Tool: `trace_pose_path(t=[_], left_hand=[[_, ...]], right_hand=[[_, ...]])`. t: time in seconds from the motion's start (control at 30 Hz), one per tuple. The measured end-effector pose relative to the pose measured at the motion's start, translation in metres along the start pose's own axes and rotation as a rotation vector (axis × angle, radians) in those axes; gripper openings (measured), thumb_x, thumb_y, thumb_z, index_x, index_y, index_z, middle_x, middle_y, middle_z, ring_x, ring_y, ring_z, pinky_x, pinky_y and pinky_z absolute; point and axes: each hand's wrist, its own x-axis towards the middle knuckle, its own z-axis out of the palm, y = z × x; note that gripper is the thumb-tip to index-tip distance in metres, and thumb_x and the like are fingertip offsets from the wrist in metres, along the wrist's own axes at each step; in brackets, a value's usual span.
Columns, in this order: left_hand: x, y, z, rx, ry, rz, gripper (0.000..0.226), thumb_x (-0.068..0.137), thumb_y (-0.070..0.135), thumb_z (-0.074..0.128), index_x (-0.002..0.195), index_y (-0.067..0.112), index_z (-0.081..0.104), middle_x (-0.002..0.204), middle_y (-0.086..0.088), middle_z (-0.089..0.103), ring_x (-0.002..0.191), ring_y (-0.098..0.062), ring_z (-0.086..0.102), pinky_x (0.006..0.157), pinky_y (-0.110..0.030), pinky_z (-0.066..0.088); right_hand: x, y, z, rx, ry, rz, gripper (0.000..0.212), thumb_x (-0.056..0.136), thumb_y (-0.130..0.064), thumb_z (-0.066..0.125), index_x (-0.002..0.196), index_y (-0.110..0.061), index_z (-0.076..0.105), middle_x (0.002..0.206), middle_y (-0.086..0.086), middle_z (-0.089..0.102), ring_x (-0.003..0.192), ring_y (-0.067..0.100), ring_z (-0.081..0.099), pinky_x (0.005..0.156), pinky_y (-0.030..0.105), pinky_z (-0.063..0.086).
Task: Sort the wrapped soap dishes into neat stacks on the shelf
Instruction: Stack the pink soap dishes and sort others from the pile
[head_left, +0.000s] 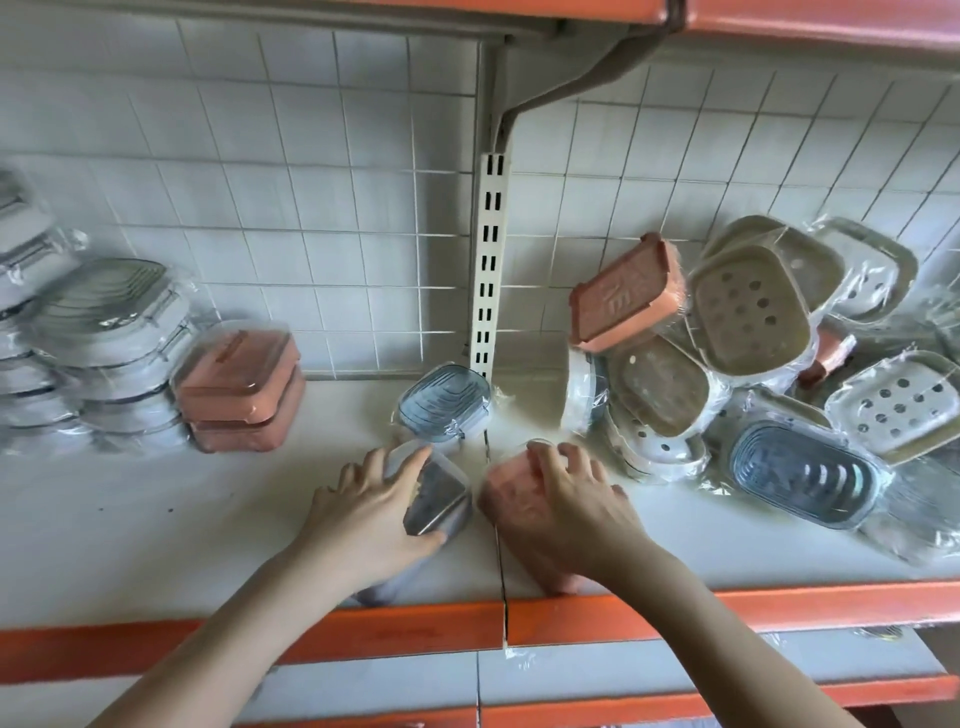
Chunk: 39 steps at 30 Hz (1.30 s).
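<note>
While we look down from the head camera, near to far:

Shelf edge: we see the white shelf (156, 525) with its orange front lip closest to us, and another orange-edged shelf below it.

Left hand: our left hand (374, 512) lies over a clear-wrapped grey soap dish (435, 501) at the front of the shelf, fingers curled round its far side and thumb along its near edge, so it grips the dish.

Right hand: our right hand (566, 501) covers a wrapped pink soap dish (511, 491) just right of the grey one, fingers bent over its top and far rim, holding it.

Blue dish: a wrapped blue-ridged dish (445, 408) sits just behind both hands, beside the slotted upright (488, 260).

Left stacks: two pink dishes (241, 384) stand stacked, with taller stacks of white ridged dishes (111, 353) further left.

Right heap: a loose pile of wrapped dishes (748, 332), beige, white, pink and blue, leans untidily against the tiled back wall (260, 182).
</note>
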Motion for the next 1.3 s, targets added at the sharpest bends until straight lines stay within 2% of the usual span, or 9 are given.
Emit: trace_pose_path(t=[0.13, 0.27, 0.33, 0.5, 0.67, 0.83, 0.93, 1.07, 1.3], left_hand=[[-0.006, -0.014, 0.0, -0.034, 0.067, -0.041, 0.083, 0.07, 0.069, 0.046, 0.141, 0.041, 0.014, 0.135, 0.002, 0.035, 0.122, -0.025, 0.041, 0.094, -0.038, 0.041], [-0.018, -0.038, -0.006, -0.078, 0.142, -0.102, 0.094, 0.053, 0.075, 0.021, 0.14, 0.041, 0.018, 0.128, 0.002, 0.04, 0.118, -0.026, 0.044, 0.092, -0.039, 0.043], [-0.021, -0.047, -0.01, -0.098, 0.169, -0.135, 0.097, 0.052, 0.076, 0.019, 0.142, 0.039, 0.018, 0.129, 0.002, 0.04, 0.118, -0.027, 0.045, 0.092, -0.039, 0.043], [-0.029, -0.079, -0.015, -0.087, 0.174, -0.228, 0.083, 0.073, 0.07, 0.045, 0.143, 0.036, 0.017, 0.128, 0.0, 0.038, 0.119, -0.028, 0.044, 0.092, -0.039, 0.043], [-0.046, -0.107, -0.021, -0.065, 0.17, -0.311, 0.098, 0.051, 0.079, 0.01, 0.139, 0.038, 0.021, 0.124, -0.001, 0.043, 0.116, -0.028, 0.044, 0.091, -0.04, 0.045], [-0.051, -0.136, -0.021, -0.064, 0.162, -0.341, 0.079, 0.075, 0.071, 0.04, 0.141, 0.035, 0.019, 0.133, -0.006, 0.037, 0.121, -0.031, 0.04, 0.093, -0.043, 0.042], [-0.051, -0.149, -0.021, -0.023, 0.144, -0.368, 0.08, 0.077, 0.071, 0.041, 0.143, 0.032, 0.017, 0.136, -0.007, 0.035, 0.124, -0.032, 0.037, 0.095, -0.043, 0.04], [-0.048, -0.161, -0.017, -0.036, 0.108, -0.405, 0.08, 0.077, 0.073, 0.04, 0.143, 0.031, 0.02, 0.138, -0.007, 0.034, 0.124, -0.03, 0.037, 0.094, -0.043, 0.038], [-0.045, -0.17, -0.013, 0.003, 0.186, -0.437, 0.08, 0.077, 0.073, 0.036, 0.142, 0.029, 0.022, 0.132, -0.009, 0.04, 0.122, -0.03, 0.039, 0.093, -0.042, 0.036]], right_hand=[[0.002, -0.014, -0.001, 0.07, -0.007, 0.028, 0.073, 0.076, -0.075, 0.048, 0.133, -0.03, 0.034, 0.134, 0.0, 0.038, 0.126, 0.026, 0.039, 0.099, 0.043, 0.038], [0.006, -0.035, 0.001, 0.183, 0.017, -0.022, 0.074, 0.068, -0.082, 0.046, 0.125, -0.036, 0.037, 0.125, -0.004, 0.044, 0.117, 0.023, 0.046, 0.095, 0.041, 0.044], [0.01, -0.045, 0.004, 0.221, 0.016, -0.051, 0.074, 0.067, -0.082, 0.046, 0.124, -0.037, 0.036, 0.123, -0.005, 0.043, 0.116, 0.022, 0.046, 0.093, 0.04, 0.045], [0.018, -0.085, 0.013, 0.277, 0.018, -0.129, 0.068, 0.075, -0.068, 0.054, 0.132, -0.037, 0.034, 0.13, -0.004, 0.041, 0.121, 0.021, 0.044, 0.096, 0.04, 0.044], [0.021, -0.122, 0.03, 0.31, -0.007, -0.161, 0.086, 0.058, -0.087, 0.036, 0.13, -0.04, 0.034, 0.129, -0.005, 0.044, 0.119, 0.02, 0.046, 0.096, 0.041, 0.045], [0.025, -0.152, 0.046, 0.345, -0.009, -0.152, 0.088, 0.057, -0.089, 0.037, 0.128, -0.037, 0.036, 0.127, -0.002, 0.046, 0.117, 0.021, 0.047, 0.096, 0.04, 0.044], [0.03, -0.167, 0.055, 0.325, -0.014, -0.13, 0.084, 0.064, -0.085, 0.045, 0.13, -0.034, 0.037, 0.128, 0.001, 0.045, 0.118, 0.024, 0.046, 0.097, 0.042, 0.044], [0.033, -0.187, 0.066, 0.224, -0.012, -0.086, 0.082, 0.069, -0.084, 0.042, 0.132, -0.032, 0.037, 0.131, 0.001, 0.042, 0.123, 0.025, 0.041, 0.101, 0.043, 0.04], [0.038, -0.201, 0.078, 0.081, 0.059, -0.049, 0.072, 0.075, -0.079, 0.045, 0.128, -0.031, 0.037, 0.132, 0.001, 0.039, 0.126, 0.024, 0.037, 0.098, 0.042, 0.037]])
